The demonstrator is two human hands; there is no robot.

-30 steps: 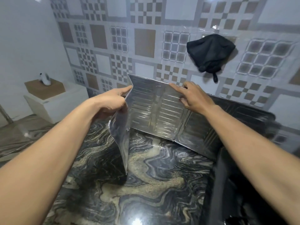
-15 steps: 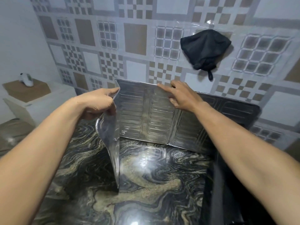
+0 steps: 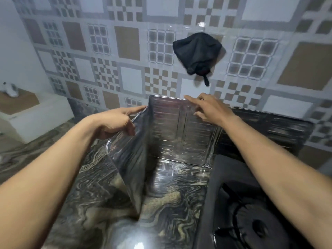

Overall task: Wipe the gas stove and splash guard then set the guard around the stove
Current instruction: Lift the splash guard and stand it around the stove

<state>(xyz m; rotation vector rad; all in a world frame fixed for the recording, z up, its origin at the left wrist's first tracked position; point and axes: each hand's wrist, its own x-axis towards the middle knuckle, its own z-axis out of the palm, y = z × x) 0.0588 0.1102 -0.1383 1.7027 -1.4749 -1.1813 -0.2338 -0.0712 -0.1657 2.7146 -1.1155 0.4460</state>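
The splash guard (image 3: 179, 133) stands on the counter (image 3: 170, 200) against the tiled wall (image 3: 129, 76), beside the gas stove (image 3: 251, 221). The left hand (image 3: 115, 121) pinches the side panel's top, angling it forward (probably so it stands alone); the right hand (image 3: 210, 108), fingers straight, presses the back panel upright.

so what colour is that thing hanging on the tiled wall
Black, a bunched cloth; head view shows it best.

No text, label, brand, number or sign is showing legibly. The embossed splash guard (image 3: 176, 133), the wall tiles (image 3: 126, 43), the gas stove (image 3: 251, 227) and the marbled table (image 3: 170, 200) are carrying only patterns, no lettering.
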